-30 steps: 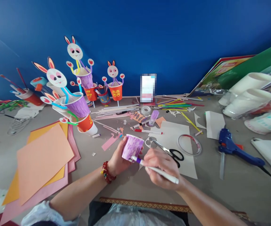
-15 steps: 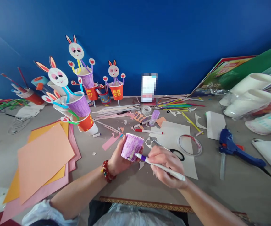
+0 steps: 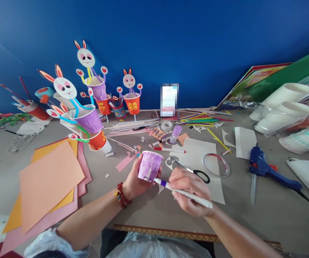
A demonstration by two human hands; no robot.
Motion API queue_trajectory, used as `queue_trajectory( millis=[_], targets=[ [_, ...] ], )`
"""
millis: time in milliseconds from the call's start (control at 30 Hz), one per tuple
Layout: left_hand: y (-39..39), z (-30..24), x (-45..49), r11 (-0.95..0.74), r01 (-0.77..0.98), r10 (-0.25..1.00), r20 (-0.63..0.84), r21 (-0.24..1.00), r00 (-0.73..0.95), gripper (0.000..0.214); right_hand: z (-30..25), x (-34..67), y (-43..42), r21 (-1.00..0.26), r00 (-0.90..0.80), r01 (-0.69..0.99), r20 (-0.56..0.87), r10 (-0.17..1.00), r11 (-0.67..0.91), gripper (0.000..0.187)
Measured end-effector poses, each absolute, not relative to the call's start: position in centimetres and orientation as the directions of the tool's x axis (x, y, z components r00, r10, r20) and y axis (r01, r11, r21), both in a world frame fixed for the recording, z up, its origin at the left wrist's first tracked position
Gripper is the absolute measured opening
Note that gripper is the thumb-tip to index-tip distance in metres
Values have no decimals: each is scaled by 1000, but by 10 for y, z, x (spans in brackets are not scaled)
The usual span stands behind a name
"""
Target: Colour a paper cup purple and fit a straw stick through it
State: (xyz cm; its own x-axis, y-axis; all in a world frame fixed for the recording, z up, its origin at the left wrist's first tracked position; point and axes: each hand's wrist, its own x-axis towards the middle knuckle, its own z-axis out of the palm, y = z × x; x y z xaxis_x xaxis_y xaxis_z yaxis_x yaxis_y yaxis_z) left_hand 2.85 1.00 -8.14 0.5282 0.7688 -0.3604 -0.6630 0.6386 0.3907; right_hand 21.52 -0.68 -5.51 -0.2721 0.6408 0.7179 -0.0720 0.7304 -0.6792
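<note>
My left hand [image 3: 133,182] is closed around a paper cup [image 3: 150,165], its side streaked with purple and a few whitish patches low down. In my right hand [image 3: 190,191] is a white marker [image 3: 189,194] with a purple band, its tip at the cup's lower right edge. Whether the tip touches the cup I cannot tell. Scissors [image 3: 197,173] with black handles lie beyond my right hand on a white paper sheet [image 3: 216,193]. A roll of tape [image 3: 215,165] rests there too. A red marker [image 3: 170,150] lies behind the cup.
Rabbit figures in cups [image 3: 88,120] stand at the back left. Coloured paper sheets [image 3: 51,182] are stacked at the left. A blue glue gun [image 3: 270,170] lies at the right, near wrapped paper cups [image 3: 283,116]. Pipe cleaners [image 3: 203,121] and a phone-like screen [image 3: 169,100] are at the back.
The cup has been turned slightly more upright in my left hand. The marker's tip has shifted a little down, from the cup's side to its lower right edge.
</note>
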Motion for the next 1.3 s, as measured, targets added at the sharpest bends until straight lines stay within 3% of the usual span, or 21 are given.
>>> queue_trajectory(
  millis=[133,333,567,1067,1300],
  targets=[
    [9,-84,28,648,-646,760,-382,402,525,60,-52,214,-6,-709,-269,29,674,688,705,28],
    [8,-84,28,633,-649,774,-326,422,543,63,-52,206,-11,-661,-353,-54,714,605,749,29],
    [9,-88,28,643,-640,765,-387,421,514,62,-52,213,-9,-735,-261,15,652,712,678,29],
    [7,-88,30,636,-618,770,-421,462,479,59,-50,207,-11,-687,-340,-7,685,644,727,30],
    [6,-87,30,615,-630,785,-446,474,430,58,-55,210,-11,-714,-302,-33,674,674,700,27]
  ],
)
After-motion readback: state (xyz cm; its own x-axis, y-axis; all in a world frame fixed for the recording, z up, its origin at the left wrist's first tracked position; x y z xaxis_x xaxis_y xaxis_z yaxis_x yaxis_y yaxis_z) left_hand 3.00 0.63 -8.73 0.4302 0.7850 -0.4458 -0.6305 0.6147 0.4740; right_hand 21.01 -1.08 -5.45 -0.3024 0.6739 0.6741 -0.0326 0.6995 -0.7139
